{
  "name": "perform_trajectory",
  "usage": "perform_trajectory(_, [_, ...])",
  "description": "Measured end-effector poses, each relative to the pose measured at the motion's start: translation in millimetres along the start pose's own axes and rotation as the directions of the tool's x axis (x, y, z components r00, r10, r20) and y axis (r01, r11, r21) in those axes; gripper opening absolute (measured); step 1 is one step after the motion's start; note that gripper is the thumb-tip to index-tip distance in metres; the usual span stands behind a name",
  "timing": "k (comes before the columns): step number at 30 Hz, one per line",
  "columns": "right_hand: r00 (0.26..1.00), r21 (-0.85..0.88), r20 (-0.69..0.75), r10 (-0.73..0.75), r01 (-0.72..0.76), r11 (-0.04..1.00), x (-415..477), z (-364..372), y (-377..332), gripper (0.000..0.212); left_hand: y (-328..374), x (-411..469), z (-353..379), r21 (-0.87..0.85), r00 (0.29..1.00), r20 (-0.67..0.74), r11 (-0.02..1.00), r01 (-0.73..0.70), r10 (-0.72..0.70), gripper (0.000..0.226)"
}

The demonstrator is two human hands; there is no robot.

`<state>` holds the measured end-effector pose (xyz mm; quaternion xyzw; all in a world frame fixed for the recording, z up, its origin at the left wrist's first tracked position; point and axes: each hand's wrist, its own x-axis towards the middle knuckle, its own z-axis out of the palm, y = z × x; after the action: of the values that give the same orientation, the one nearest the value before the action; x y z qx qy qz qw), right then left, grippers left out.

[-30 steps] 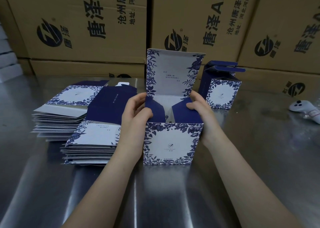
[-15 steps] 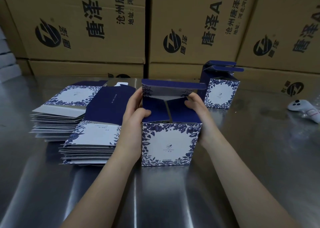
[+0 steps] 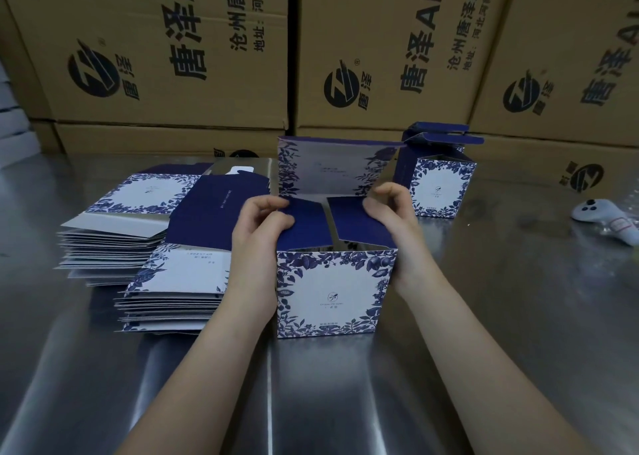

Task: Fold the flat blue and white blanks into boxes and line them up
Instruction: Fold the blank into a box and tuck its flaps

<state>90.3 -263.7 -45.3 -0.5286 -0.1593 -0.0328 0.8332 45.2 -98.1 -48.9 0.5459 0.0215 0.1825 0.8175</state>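
Both hands work the blue-and-white floral cardboard box, which stands mid-way on the steel table: left hand pinches its dark-blue left flap, right hand grips the right flap. Flatten both level, then lower the upright lid squarely, lest it snag.

The box stands mid-tabletop, the left grip pinching its left flap and the right grip on its right flap, both flaps folded in over the opening with the lid raised behind them. Left of the box lie two stacks of flat blanks, the near stack just beside the left grip and the far stack behind it and further left. A second box stands behind and right of the first, a controller lies well apart at the far right, and cartons line the back.
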Motion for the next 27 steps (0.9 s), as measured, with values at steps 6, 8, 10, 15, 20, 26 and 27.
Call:
perform_trajectory(6, [0.995,-0.103,0.082,0.058,-0.049,0.993,1.0,-6.6,2.4,0.006,1.8,2.1,-0.1,0.098,0.999,0.043,0.995,0.002,-0.006,0.038])
perform_trajectory(8, [0.99,-0.141,0.122,0.075,-0.057,0.988,1.3,-9.6,2.3,0.008,2.4,2.8,-0.8,0.147,0.999,0.043,0.989,-0.017,0.01,0.032])
perform_trajectory(10, [0.988,-0.161,0.131,0.081,-0.059,0.985,3.3,-11.0,2.1,0.011,4.7,1.4,0.1,0.181,0.999,0.047,0.983,-0.029,0.02,0.028])
perform_trajectory(15, [0.992,-0.219,0.1,0.077,-0.053,0.974,7.3,-10.1,3.0,0.016,7.1,2.3,0.8,0.221,0.998,0.052,0.975,-0.036,0.026,0.021])
perform_trajectory(20, [0.98,-0.188,0.179,0.089,-0.055,0.981,7.3,-14.7,3.6,0.01,2.9,4.3,-1.8,0.186,0.997,0.081,0.982,-0.015,0.0,0.02])
perform_trajectory(26, [0.923,-0.153,0.321,0.214,-0.172,0.973,3.2,-25.1,-0.4,0.035,0.6,2.0,-2.1,0.124,0.992,0.112,0.992,0.038,-0.052,0.029])
perform_trajectory(27, [0.924,-0.148,0.318,0.211,-0.172,0.974,3.0,-23.9,-0.9,0.034,0.4,1.4,-2.3,0.127,0.994,0.097,0.991,0.034,-0.047,0.03])
